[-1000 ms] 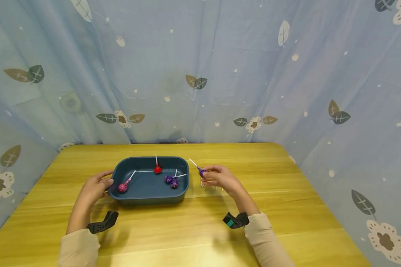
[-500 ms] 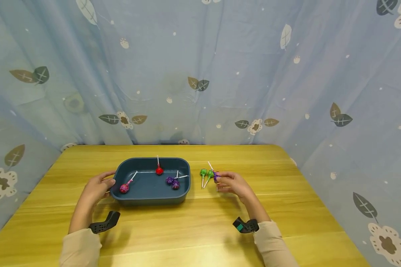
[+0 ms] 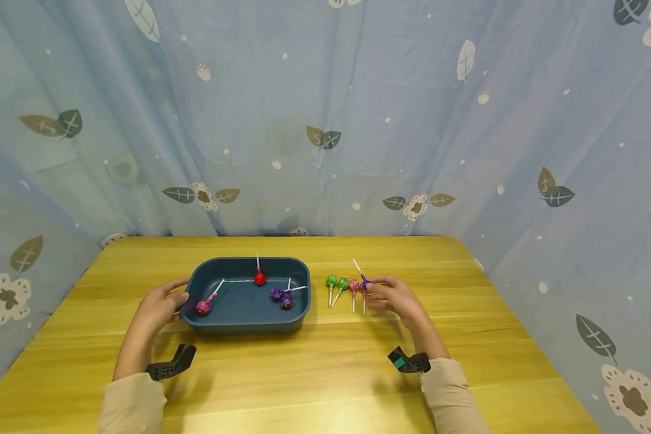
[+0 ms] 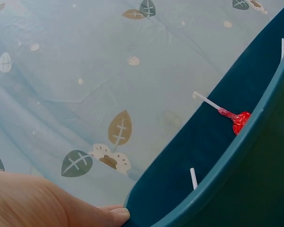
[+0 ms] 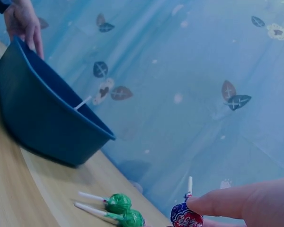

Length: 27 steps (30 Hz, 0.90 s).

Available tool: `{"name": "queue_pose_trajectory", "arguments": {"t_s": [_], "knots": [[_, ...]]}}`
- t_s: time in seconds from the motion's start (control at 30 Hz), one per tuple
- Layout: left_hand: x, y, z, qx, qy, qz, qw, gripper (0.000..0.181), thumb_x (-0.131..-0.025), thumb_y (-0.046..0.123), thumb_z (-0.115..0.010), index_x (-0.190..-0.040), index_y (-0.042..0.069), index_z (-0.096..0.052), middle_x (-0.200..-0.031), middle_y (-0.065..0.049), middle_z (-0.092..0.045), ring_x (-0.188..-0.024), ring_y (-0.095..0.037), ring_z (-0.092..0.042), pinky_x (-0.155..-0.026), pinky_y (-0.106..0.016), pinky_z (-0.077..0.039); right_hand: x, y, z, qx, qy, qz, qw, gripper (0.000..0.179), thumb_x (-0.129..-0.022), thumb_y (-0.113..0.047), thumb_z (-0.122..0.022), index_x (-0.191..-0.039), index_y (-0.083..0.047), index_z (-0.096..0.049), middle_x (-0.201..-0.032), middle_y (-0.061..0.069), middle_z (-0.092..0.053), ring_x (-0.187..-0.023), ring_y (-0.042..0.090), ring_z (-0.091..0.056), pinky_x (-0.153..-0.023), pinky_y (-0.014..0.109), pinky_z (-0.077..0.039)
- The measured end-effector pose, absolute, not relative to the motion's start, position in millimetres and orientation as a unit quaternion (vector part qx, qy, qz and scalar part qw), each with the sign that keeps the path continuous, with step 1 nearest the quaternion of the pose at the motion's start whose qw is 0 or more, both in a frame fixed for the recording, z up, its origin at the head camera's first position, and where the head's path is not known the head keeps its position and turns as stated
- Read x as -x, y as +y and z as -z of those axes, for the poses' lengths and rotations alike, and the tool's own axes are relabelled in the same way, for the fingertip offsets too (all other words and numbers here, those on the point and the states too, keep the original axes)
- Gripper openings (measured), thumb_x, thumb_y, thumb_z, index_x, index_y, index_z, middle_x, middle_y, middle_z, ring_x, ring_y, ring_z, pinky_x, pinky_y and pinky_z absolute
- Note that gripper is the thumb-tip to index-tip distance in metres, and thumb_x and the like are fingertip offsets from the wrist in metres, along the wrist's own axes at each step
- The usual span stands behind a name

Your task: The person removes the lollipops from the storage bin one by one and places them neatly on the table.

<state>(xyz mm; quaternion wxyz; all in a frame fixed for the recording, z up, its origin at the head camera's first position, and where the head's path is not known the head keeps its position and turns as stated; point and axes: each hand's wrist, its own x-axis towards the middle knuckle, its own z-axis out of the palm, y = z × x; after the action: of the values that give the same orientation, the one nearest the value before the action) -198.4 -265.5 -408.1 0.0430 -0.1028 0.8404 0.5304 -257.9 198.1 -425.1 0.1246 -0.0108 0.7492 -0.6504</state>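
r. hand pinches a round purple-wrapped white-stick lollipop, right of the dark-blue rounded plastic box; l. hand holds the box's left end. lollipop prob. light, hard, slick-wrapped, maybe brittle: best held by ball or stick base. red wrapper label shows in r. wrist view, not head view.

Head looks down; nearer wrist views share bin

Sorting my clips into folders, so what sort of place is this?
Probably a curtained-off tabletop set up for recording: a leaf-patterned blue curtain hangs behind a wood-grain table, and there's a black device on each wrist.
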Motion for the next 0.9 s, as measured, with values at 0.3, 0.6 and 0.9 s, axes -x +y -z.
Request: {"name": "queue_pose_trajectory", "arguments": {"t_s": [0.3,0.6,0.9], "knots": [[196.8,-266.1,409.3,0.102,0.844,-0.524,0.047,0.05,-0.103,0.009,-0.045,-0.147,-0.008,-0.03,-0.135,-0.036,-0.044,-0.1,-0.03,-0.062,-0.076,-0.036,-0.053,261.5,218.7,432.0,0.026,0.71,0.68,0.179,0.041,-0.098,-0.006,-0.055,-0.132,0.013,-0.044,-0.121,0.032,-0.055,-0.108,0.041,-0.059,-0.092,0.048,-0.046],[197.3,-265.8,407.9,0.103,0.841,-0.529,0.048,0.049,-0.103,0.011,-0.042,-0.147,-0.007,-0.03,-0.137,-0.035,-0.043,-0.098,-0.028,-0.062,-0.074,-0.032,-0.052,274.9,238.4,435.1,0.032,0.678,0.694,0.238,0.045,-0.099,-0.006,-0.053,-0.138,0.013,-0.042,-0.115,0.024,-0.061,-0.107,0.034,-0.062,-0.093,0.047,-0.045],[198.9,-267.3,408.6,0.101,0.839,-0.531,0.053,0.049,-0.104,0.011,-0.042,-0.148,-0.006,-0.029,-0.137,-0.035,-0.042,-0.094,-0.024,-0.063,-0.072,-0.032,-0.051,287.4,246.2,436.7,0.012,0.667,0.69,0.279,0.042,-0.097,-0.001,-0.051,-0.137,0.011,-0.046,-0.098,0.015,-0.064,-0.087,0.022,-0.065,-0.092,0.045,-0.047]]}}
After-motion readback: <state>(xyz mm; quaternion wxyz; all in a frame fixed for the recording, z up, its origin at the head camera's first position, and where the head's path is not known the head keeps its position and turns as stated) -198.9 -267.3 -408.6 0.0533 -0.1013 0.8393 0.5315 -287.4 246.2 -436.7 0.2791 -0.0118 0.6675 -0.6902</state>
